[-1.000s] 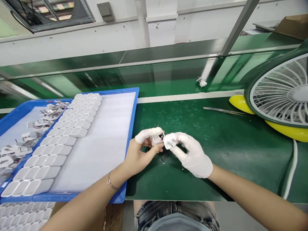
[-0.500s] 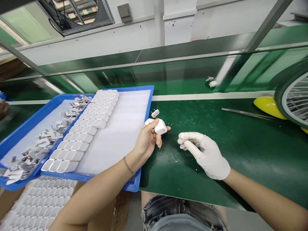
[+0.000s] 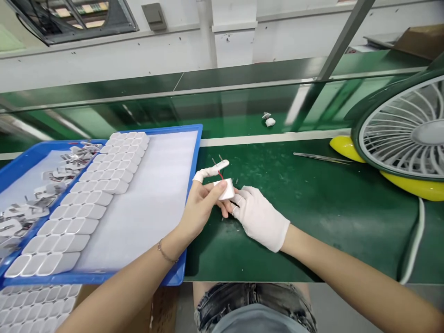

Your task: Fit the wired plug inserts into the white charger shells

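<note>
Head cam: left hand [image 3: 202,202] grips white charger housing [image 3: 227,190] over green desk [image 3: 333,208], right of blue tray [image 3: 197,159], pronged plug cap [image 3: 224,164] above it on red wire [image 3: 221,175]; gloved right hand [image 3: 260,217] at housing's lower right, can't tell if it's gripping.

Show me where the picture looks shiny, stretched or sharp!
Head view: pale glare streaks the glossy green surface at the back; head view: the fan at right looks stretched, perhaps by the lens; head view: left hand and white casing look fairly sharp.
</note>
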`<state>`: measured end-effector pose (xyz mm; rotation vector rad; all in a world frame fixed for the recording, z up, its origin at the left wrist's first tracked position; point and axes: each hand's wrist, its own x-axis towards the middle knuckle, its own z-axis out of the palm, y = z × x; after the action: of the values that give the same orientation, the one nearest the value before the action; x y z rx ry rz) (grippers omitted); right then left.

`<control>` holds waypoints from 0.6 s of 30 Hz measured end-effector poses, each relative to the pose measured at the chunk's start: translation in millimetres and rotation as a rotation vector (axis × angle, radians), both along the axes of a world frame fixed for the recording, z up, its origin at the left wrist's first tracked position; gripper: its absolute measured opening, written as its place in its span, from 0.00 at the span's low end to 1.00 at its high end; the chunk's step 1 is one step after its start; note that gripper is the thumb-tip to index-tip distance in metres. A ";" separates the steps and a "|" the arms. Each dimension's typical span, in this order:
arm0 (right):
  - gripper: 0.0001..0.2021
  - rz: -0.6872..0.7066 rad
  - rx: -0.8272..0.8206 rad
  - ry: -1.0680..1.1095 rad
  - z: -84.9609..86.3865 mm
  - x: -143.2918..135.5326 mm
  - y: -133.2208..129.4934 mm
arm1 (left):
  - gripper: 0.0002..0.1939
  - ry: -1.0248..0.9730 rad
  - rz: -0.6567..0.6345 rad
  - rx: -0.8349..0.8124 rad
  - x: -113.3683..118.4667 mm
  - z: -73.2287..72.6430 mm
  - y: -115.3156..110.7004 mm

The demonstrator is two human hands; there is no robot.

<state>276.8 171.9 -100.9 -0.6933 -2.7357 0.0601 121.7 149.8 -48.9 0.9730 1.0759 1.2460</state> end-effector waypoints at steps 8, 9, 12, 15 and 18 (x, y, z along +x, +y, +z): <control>0.08 0.078 0.216 -0.103 8.1 8.5 7.6 | 0.21 -0.044 0.056 -0.007 -14.3 -1.4 5.1; 0.08 0.094 0.233 -0.104 8.8 11.4 10.4 | 0.20 -0.029 0.058 0.001 -15.9 -1.4 5.3; 0.09 0.057 0.206 0.008 11.4 25.1 19.7 | 0.21 0.063 0.046 0.059 -18.4 -2.0 3.2; 0.10 -0.191 -0.009 0.440 13.4 39.0 26.7 | 0.21 0.241 0.025 0.191 -18.0 -5.3 -1.0; 0.08 -0.449 -0.400 0.925 12.4 43.5 29.1 | 0.19 0.480 -0.018 0.408 -17.1 -10.0 -4.0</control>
<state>320.3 201.0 -88.4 -1.0368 -1.6572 0.6546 104.6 145.7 -58.9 1.6504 1.1919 1.2757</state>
